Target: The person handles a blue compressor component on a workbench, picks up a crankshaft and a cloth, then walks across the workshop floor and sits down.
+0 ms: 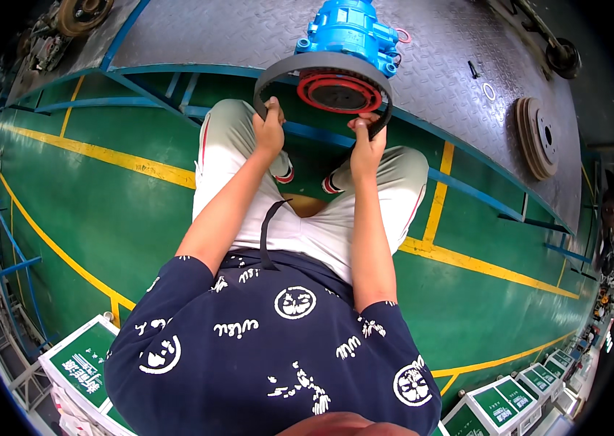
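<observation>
A black ribbed drive belt [278,67] hangs looped around the front of a blue compressor-like unit [347,30] with a red-rimmed round pulley [340,92]. The unit stands at the near edge of a metal workbench. My left hand [269,129] is closed on the belt's left side, fingers curled around it. On the other side my right hand [367,142] pinches the belt, just below the pulley's right edge. The belt's lower part between my hands does not show clearly.
The tread-plate bench [459,109] has a blue frame. On its right lie a brake drum [536,138], a pale ring [489,91] and a small black bolt-like piece [473,70]. A rusty drum [83,14] sits at the far left. Green-and-white boxes [85,361] stand behind me.
</observation>
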`<action>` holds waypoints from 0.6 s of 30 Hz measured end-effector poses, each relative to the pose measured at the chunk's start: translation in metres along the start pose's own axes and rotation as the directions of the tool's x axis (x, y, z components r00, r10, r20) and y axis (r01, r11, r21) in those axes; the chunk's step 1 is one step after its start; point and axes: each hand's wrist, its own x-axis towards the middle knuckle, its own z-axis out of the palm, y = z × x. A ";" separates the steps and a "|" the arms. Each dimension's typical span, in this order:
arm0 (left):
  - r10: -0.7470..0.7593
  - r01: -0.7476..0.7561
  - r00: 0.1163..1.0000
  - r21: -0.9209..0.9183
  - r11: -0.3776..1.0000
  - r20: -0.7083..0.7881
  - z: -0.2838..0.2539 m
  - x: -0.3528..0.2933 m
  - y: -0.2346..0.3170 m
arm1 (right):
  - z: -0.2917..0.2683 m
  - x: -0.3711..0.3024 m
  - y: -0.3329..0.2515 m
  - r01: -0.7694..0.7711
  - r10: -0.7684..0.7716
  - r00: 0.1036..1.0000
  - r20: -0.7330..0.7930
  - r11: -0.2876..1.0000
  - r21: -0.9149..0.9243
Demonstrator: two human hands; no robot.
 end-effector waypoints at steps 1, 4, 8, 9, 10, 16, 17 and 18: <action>0.030 -0.030 0.999 -0.011 0.999 0.013 -0.001 0.001 0.002 | -0.002 0.002 0.000 0.002 -0.002 1.000 0.016 1.000 -0.009; -0.044 0.033 0.998 0.190 0.981 0.050 -0.010 -0.001 -0.016 | -0.006 0.008 -0.005 0.009 0.001 0.995 0.099 0.995 -0.095; -0.029 0.005 0.992 0.192 0.981 0.123 0.000 -0.009 -0.017 | -0.006 0.000 -0.003 -0.038 0.040 0.998 0.056 0.998 -0.044; -0.007 -0.017 0.990 0.165 0.986 0.142 0.002 -0.010 -0.014 | -0.004 0.004 -0.006 -0.042 0.044 0.998 0.054 0.998 -0.042; -0.019 -0.001 0.990 0.148 0.989 0.137 0.003 -0.006 -0.012 | -0.002 0.010 -0.009 -0.046 0.048 0.998 0.051 0.998 -0.040; -0.073 0.023 0.992 0.420 0.907 0.104 0.002 -0.006 -0.010 | 0.002 0.005 0.012 -0.044 0.053 0.998 0.046 0.983 -0.181; -0.078 0.024 0.993 0.497 0.867 0.089 0.000 -0.008 -0.011 | 0.005 0.001 0.014 -0.031 0.038 0.999 0.028 0.978 -0.206; -0.077 0.019 0.992 0.476 0.879 0.102 0.000 -0.007 -0.013 | 0.007 -0.003 0.016 -0.018 0.021 1.000 0.012 0.973 -0.231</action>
